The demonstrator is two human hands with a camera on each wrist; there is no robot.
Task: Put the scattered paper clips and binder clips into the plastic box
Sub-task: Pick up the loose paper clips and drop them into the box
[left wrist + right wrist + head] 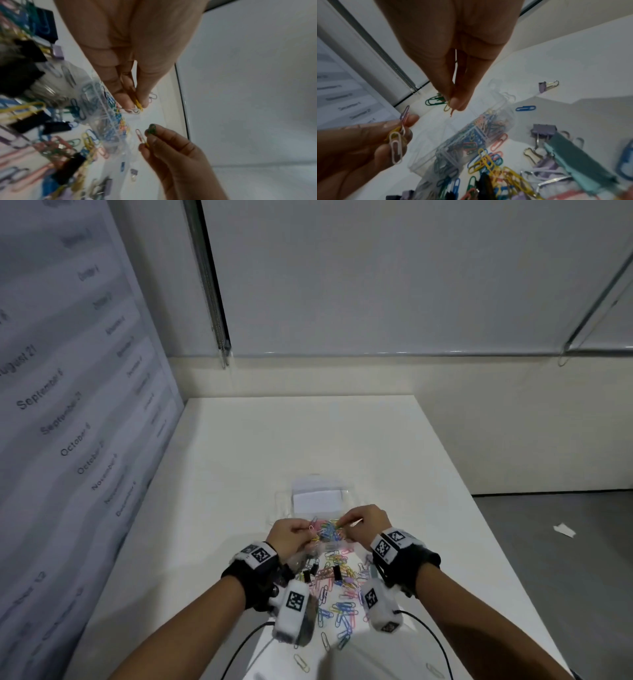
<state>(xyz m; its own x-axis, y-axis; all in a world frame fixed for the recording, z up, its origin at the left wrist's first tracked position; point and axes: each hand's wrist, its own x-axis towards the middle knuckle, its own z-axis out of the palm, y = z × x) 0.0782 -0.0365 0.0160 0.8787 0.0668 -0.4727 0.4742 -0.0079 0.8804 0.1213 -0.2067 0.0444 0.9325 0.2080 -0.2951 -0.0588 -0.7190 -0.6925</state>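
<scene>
In clear box (320, 501), multicoloured clips (329, 534)

A white table (239, 460) stands beside a wall calendar (68, 392), with a paper scrap (564, 530) on it.

Nearest binder clips (27, 125) blurred

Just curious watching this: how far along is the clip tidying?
Partly done. The plastic box already holds many paper clips. The left hand and right hand each pinch a few more above it. A big scattered pile, including black binder clips, remains on the table.
</scene>
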